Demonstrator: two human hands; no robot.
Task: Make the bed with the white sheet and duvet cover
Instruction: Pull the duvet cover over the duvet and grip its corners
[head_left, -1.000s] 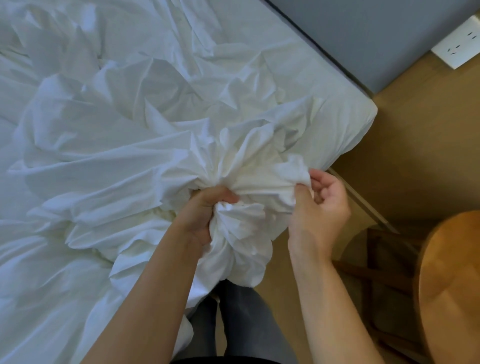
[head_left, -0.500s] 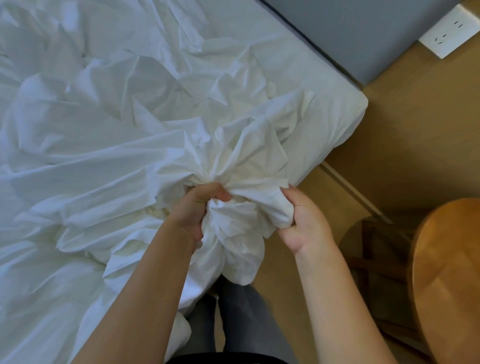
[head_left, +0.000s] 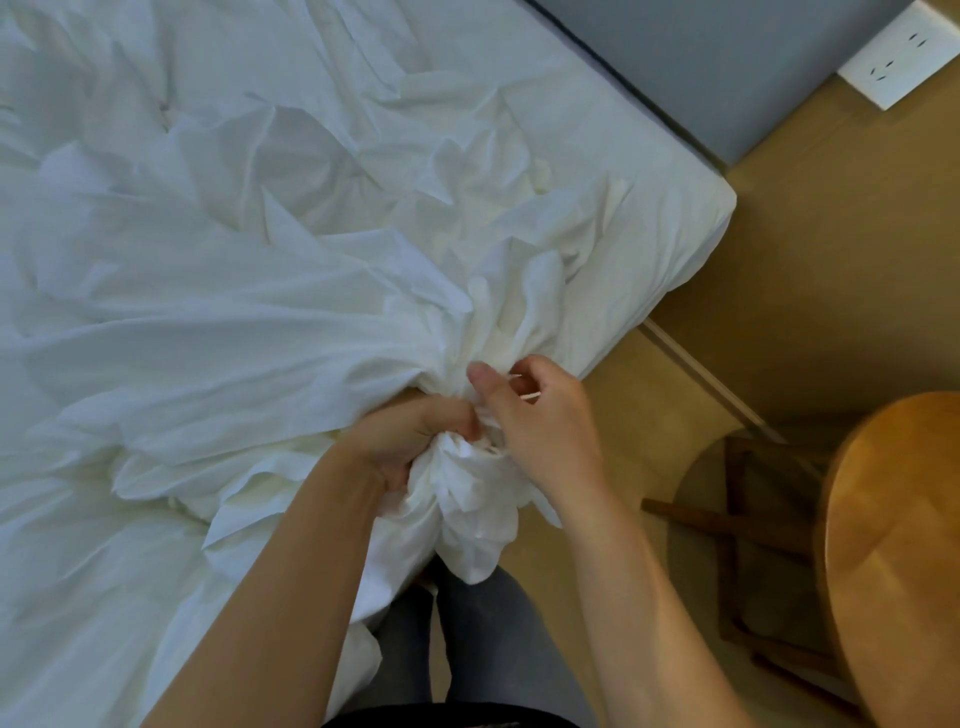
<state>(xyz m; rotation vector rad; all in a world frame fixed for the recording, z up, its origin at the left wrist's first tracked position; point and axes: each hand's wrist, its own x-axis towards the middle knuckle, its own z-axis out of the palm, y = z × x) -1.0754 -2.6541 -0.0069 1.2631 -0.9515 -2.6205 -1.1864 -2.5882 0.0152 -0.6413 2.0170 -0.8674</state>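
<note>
Item under inspection: white duvet cover (head_left: 249, 322), heavily creased, spread across the bed (head_left: 714, 208). One portion is gathered into a tight bunch at the bed's near edge, a short way along from the bed's corner, with its tail hanging over the side.

Hands: left hand (head_left: 405, 441) is closed round the bunch, fingers buried in the cloth. Right hand (head_left: 545, 421) is touching the same bunch on the corner side, fingers curled, pinching cloth; a thin white strip (head_left: 525, 397) shows between its fingers. Whether that strip is a tie or a hem cannot be determined.

Beneath: white sheet (head_left: 597, 119) covers the mattress, fairly smooth towards the corner.

Surroundings: grey panel (head_left: 701, 57) runs along the bed's far end. White socket plate (head_left: 893, 57) sits beyond the corner. Tan floor (head_left: 649, 415) lies beside the bed. A round wooden top (head_left: 904, 545) over a dark wooden frame (head_left: 748, 519) stands off the corner, near the person's right forearm. Grey trousers (head_left: 478, 634) are right against the bed's edge, below the hanging cloth.
</note>
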